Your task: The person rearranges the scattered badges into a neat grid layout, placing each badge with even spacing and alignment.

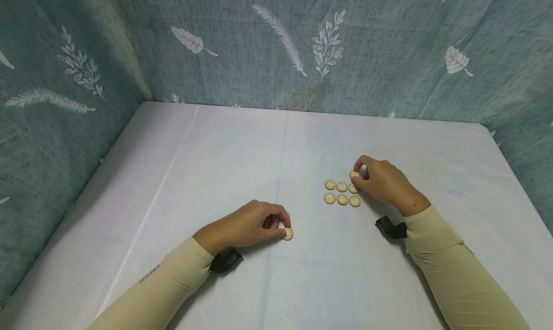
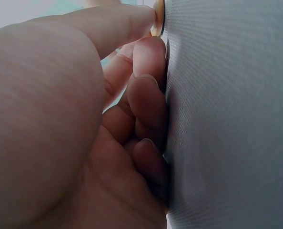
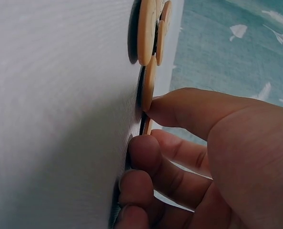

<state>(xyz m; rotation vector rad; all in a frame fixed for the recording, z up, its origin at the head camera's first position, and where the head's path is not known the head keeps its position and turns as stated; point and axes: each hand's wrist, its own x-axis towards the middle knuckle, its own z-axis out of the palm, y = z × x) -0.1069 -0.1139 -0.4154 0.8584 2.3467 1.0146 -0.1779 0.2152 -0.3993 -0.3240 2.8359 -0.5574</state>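
My left hand [image 1: 259, 223] is low over the cloth, its thumb and index finger pinching a round wooden button [image 1: 288, 234]. Part of a second button [image 1: 288, 215] peeks out behind those fingers. In the left wrist view the thumb meets the button's edge [image 2: 158, 21], and the other fingers curl against the cloth. My right hand [image 1: 384, 182] pinches another button [image 1: 354, 174] between thumb and index finger, flat at the cloth. Directly in front of it lie two rows of three buttons [image 1: 342, 187]; the thumb tip overlaps the row's right-hand button [image 3: 149, 88].
A white cloth [image 1: 224, 176] covers the table. Green fabric with white leaf prints [image 1: 242, 47] hangs along the back and sides. Each wrist wears a black strap-on device [image 1: 226, 261] below a beige sleeve [image 1: 173, 277].
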